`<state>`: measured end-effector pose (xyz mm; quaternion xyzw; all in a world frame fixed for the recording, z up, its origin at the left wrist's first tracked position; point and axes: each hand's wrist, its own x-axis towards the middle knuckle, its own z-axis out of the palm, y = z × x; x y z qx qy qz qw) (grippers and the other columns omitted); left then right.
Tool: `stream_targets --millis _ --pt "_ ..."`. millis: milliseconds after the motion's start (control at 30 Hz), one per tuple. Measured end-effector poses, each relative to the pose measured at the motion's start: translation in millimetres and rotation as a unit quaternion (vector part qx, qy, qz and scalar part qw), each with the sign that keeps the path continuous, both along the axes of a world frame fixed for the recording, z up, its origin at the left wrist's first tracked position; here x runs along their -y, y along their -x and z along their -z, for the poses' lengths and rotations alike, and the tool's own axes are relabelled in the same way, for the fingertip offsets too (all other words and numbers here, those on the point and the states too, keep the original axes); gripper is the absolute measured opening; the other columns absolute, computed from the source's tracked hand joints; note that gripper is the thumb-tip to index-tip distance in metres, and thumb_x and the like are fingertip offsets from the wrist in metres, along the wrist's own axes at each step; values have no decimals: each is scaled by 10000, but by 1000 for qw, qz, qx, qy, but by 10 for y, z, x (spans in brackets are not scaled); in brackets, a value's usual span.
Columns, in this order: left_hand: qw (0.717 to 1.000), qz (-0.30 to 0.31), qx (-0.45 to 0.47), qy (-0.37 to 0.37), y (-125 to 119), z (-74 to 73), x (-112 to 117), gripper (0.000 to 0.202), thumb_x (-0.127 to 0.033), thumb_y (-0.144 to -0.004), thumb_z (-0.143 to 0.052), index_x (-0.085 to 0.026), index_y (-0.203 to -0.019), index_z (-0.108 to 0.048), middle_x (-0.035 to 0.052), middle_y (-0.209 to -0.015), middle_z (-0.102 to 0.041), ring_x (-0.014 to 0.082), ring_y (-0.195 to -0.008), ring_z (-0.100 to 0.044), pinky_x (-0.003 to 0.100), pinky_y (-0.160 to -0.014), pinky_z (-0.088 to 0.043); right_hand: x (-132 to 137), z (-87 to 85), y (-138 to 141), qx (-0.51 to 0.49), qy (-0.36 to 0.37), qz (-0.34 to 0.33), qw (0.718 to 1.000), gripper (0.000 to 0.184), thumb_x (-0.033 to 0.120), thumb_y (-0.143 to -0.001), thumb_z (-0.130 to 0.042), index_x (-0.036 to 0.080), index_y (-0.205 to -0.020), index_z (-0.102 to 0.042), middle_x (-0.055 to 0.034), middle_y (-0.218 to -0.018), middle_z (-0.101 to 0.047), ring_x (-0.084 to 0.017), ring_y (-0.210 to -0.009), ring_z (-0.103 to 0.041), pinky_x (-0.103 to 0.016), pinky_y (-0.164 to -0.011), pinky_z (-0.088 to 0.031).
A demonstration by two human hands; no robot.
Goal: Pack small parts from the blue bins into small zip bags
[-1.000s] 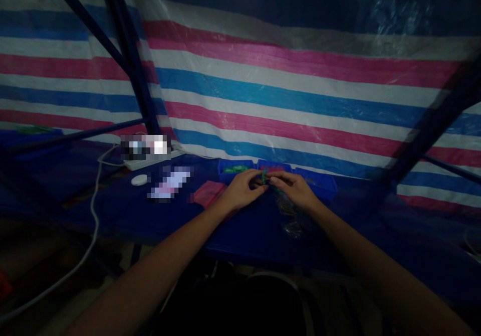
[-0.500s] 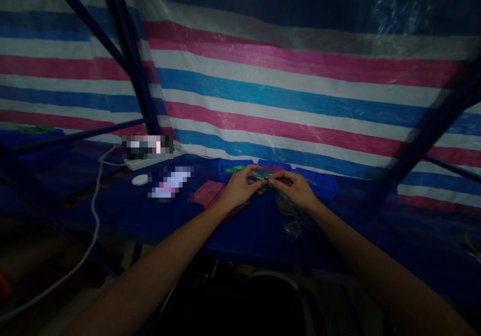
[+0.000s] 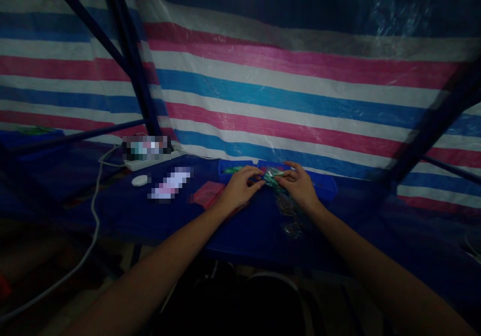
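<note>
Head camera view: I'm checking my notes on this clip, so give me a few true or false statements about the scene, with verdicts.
The right hand holds a shiny green packet. True.
A red packet lies beside the left hand. True.
Both hands are inside a blue tray. False: they are in front of the blue trays.
The backdrop is plain white cloth. False: it is a striped tarp of pink, blue and white.
</note>
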<state>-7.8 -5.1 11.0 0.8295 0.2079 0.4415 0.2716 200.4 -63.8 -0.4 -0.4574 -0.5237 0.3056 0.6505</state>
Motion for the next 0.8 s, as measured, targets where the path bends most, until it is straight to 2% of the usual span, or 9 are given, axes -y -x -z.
stream_targets --millis 100,133,233,333,433,567,667,733,800 --pt "999 29 -30 -1 -2 -9 34 529 -419 -777 -815 -198 -1235 -671 111 -1219 -658 228 -1025 -661 354 -857 -569 48 -27 64 18 10 -83 996 588 423 -734 -839 231 -1235 -599 -46 -989 -743 -216 -937 -724 -366 -877 -576" --pt "999 31 -40 -9 -1 -15 38 522 -423 -777 -814 -198 -1228 -677 107 -1203 -669 233 -1035 -656 361 -881 -557 69 -42 88 25 11 -110 994 535 433 -765 -815 229 -1220 -621 -59 -1038 -744 -222 -989 -718 -378 -921 -566" --pt "997 14 -59 -40 11 -35 18 299 -369 -896 -694 -196 -1139 -724 92 -1125 -705 236 -1057 -642 388 -953 -512 117 -83 139 44 9 -154 987 466 471 -831 -748 230 -1218 -650 -75 -1126 -737 -231 -1074 -697 -404 -980 -548" --pt "996 -18 -68 -46 29 -39 -22 231 -311 -960 -591 -197 -1091 -742 88 -1088 -714 232 -1044 -642 398 -959 -500 116 -91 133 58 7 -147 987 478 494 -849 -721 233 -1242 -648 -78 -1134 -734 -237 -1089 -685 -396 -934 -571" --pt "998 -48 -46 -10 32 -14 -46 316 -309 -935 -627 -208 -1230 -683 84 -1071 -714 221 -975 -662 385 -910 -520 75 -59 83 96 3 -107 990 471 480 -853 -717 238 -1251 -652 -70 -1071 -732 -220 -1008 -691 -359 -848 -585" --pt "997 1 -6 75 10 26 -41 646 -295 -871 -713 -214 -1465 -471 50 -953 -704 183 -830 -679 331 -796 -544 19 4 27 144 -17 -48 988 368 440 -809 -768 224 -1099 -694 -62 -1066 -705 -206 -976 -675 -339 -847 -569" --pt "994 40 -8 99 -3 37 -14 717 -295 -855 -731 -214 -1497 -424 40 -911 -697 166 -788 -671 294 -732 -532 6 32 19 118 -17 -63 991 323 425 -777 -797 211 -973 -656 -56 -1042 -703 -204 -961 -683 -338 -852 -567" --pt "993 49 -14 104 -5 36 5 737 -312 -859 -727 -211 -1513 -400 41 -895 -698 161 -761 -664 273 -684 -518 9 36 25 103 -6 -86 991 339 419 -769 -802 212 -968 -622 -43 -981 -708 -194 -895 -697 -336 -827 -570" --pt "994 44 -17 103 -2 36 10 749 -333 -870 -718 -209 -1524 -375 42 -886 -699 162 -750 -668 267 -664 -514 16 30 31 107 4 -77 991 368 418 -761 -806 216 -990 -601 -23 -894 -706 -180 -804 -697 -326 -782 -568"
